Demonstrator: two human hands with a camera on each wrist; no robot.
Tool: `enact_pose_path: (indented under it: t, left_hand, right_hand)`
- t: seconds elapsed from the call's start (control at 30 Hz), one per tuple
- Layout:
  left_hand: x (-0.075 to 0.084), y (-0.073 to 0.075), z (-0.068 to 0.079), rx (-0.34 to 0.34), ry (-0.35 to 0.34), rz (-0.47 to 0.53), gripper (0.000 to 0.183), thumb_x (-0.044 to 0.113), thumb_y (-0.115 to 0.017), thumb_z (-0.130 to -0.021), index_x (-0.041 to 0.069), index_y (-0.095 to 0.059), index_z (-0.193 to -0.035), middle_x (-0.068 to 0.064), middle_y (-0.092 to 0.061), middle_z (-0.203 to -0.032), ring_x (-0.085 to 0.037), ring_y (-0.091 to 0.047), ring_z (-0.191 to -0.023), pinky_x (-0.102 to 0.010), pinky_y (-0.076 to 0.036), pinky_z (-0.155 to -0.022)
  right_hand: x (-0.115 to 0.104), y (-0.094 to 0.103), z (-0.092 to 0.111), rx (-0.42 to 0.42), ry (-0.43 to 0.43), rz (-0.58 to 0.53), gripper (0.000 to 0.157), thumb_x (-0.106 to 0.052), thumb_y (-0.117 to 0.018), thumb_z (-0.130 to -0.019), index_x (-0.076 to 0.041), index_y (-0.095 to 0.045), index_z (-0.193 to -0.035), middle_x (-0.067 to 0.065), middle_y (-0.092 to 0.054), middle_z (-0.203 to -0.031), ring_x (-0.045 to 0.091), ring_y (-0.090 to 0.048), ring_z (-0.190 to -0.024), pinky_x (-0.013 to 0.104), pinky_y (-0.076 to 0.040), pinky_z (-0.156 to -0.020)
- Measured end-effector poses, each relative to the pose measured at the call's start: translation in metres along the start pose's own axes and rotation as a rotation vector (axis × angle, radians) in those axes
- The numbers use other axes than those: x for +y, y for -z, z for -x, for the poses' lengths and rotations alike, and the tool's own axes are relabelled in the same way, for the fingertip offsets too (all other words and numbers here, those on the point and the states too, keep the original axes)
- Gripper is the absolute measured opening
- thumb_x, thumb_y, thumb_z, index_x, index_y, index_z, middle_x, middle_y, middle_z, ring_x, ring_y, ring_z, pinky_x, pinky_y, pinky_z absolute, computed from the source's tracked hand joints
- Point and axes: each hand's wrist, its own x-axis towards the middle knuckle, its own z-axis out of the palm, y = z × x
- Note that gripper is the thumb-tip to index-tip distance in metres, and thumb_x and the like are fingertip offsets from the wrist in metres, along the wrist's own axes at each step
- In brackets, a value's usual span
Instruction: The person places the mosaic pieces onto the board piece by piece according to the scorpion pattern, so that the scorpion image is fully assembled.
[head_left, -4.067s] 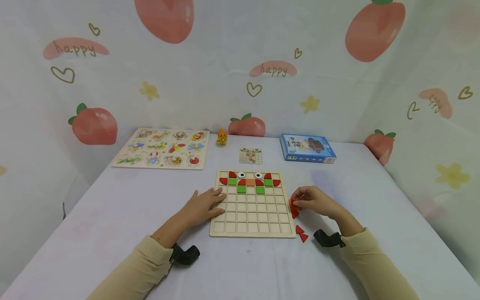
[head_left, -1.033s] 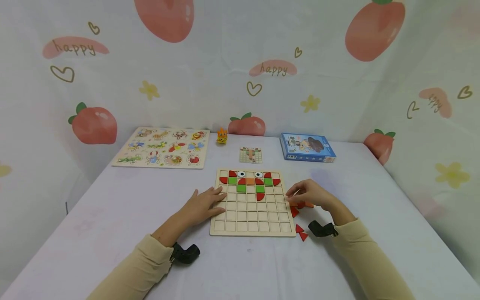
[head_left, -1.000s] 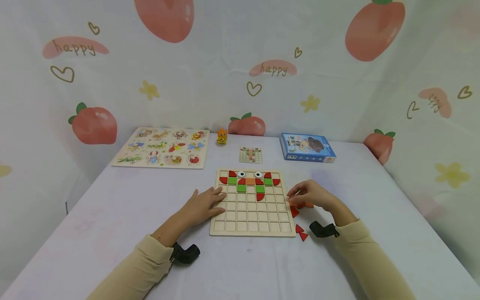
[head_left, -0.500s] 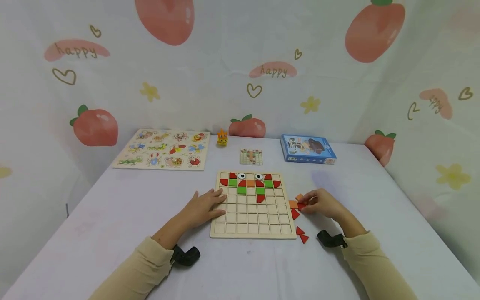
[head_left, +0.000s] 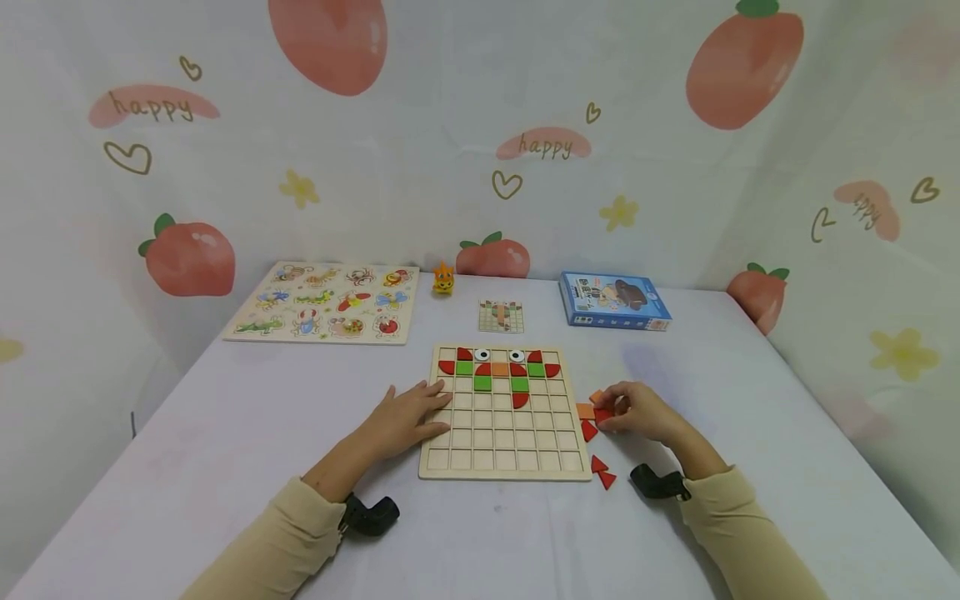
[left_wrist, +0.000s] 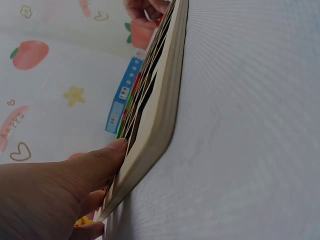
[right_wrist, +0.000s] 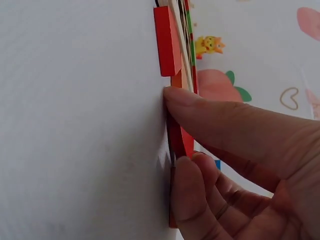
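A wooden grid board [head_left: 504, 458] lies in the middle of the table. Red rounded pieces, green squares, one orange square and two eye pieces fill cells along its upper rows. My left hand [head_left: 403, 420] rests on the board's left edge, fingers extended; in the left wrist view the thumb [left_wrist: 102, 159] lies on the rim. Just right of the board, my right hand [head_left: 639, 412] pinches a red wooden piece [right_wrist: 179, 135] between thumb and index finger, low at the tabletop. The fingers partly cover that piece, and its full outline is hidden.
Near the right hand lie an orange square [head_left: 585, 411] and a red piece [head_left: 588, 431]; two red triangles [head_left: 607, 480] are nearer the front. Behind the board are a pattern card [head_left: 501, 317], a blue box [head_left: 617, 302], an orange figurine [head_left: 443, 279] and an insect puzzle board [head_left: 322, 304].
A red rounded piece now sits below the right green square. My right hand has shifted right from the board's edge onto another red piece. The left hand stays in place.
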Motion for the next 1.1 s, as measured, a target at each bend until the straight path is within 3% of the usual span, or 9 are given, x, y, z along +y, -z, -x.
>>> enact_pose_path:
  t: [0.37,0.63,0.83,1.1]
  left_hand:
    - [0.0,-0.001,0.0,-0.002,0.002,0.006,0.056,0.04,-0.058,-0.09,0.014,-0.047,-0.138,-0.007,-0.036,-0.149,-0.032,-0.028,-0.14,-0.069,-0.013,-0.106]
    - [0.001,0.0,0.001,0.002,0.006,-0.002,0.056,0.041,-0.058,-0.09,0.015,-0.047,-0.138,-0.007,-0.036,-0.149,-0.032,-0.029,-0.14,-0.069,-0.013,-0.106]
    - [0.0,-0.001,0.0,0.0,0.003,-0.01,0.057,0.042,-0.057,-0.09,0.016,-0.046,-0.139,-0.006,-0.036,-0.149,-0.031,-0.028,-0.14,-0.068,-0.013,-0.107]
    - [-0.001,-0.001,0.0,0.004,0.0,-0.006,0.056,0.042,-0.057,-0.09,0.015,-0.047,-0.138,-0.007,-0.036,-0.149,-0.031,-0.028,-0.14,-0.068,-0.013,-0.107]
  right_hand:
    - [-0.005,0.009,0.002,-0.068,0.007,-0.04,0.017,-0.009,-0.072,-0.08,0.0,-0.06,-0.088,0.007,-0.06,-0.085,0.014,-0.049,-0.07,0.023,-0.046,-0.058]
    - [-0.016,0.014,-0.004,-0.104,0.022,-0.116,0.02,-0.011,-0.065,-0.086,0.002,-0.062,-0.101,0.01,-0.058,-0.089,0.015,-0.053,-0.065,0.024,-0.047,-0.054]
    - [-0.034,0.007,-0.016,-0.136,0.038,-0.135,0.018,-0.014,-0.064,-0.087,0.001,-0.063,-0.098,0.01,-0.059,-0.09,0.017,-0.056,-0.067,0.028,-0.05,-0.058]
    - [-0.053,-0.011,-0.037,-0.179,0.133,-0.174,0.017,-0.01,-0.062,-0.088,0.004,-0.061,-0.098,0.013,-0.063,-0.088,0.016,-0.06,-0.069,0.031,-0.055,-0.066]
